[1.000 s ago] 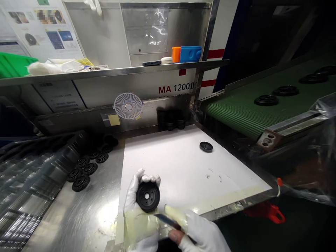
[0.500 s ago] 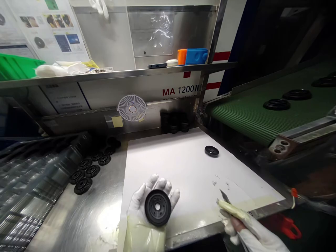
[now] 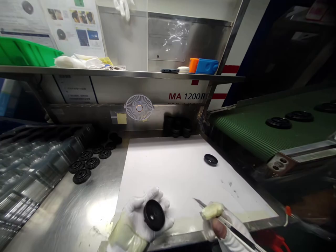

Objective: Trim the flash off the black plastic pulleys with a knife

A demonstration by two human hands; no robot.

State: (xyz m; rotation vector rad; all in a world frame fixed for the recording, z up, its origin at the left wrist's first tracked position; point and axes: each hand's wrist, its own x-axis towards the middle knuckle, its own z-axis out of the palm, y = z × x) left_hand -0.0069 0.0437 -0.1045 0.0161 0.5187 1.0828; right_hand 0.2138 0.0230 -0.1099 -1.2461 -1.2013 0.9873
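black moulded disc (image 3: 154, 215) rests in the gloved left hand (image 3: 139, 220), just over the near edge of a white sheet (image 3: 168, 171), with the fingers close together and curled up behind its rim. the gloved right hand (image 3: 217, 224), near the sheet's near right corner, has its fingers clamped on a trimming knife (image 3: 236, 235), whose blade (image 3: 200, 202) points up and left, not touching the disc. pale tape (image 3: 212, 211) wraps the top of that hand. another black disc (image 3: 210, 160) lies near the sheet's far right edge. more discs (image 3: 82, 176) sit on the steel bench (image 3: 65, 217) left of the sheet, and others (image 3: 278, 123) sit on a green conveyor belt (image 3: 252, 136) to the right.
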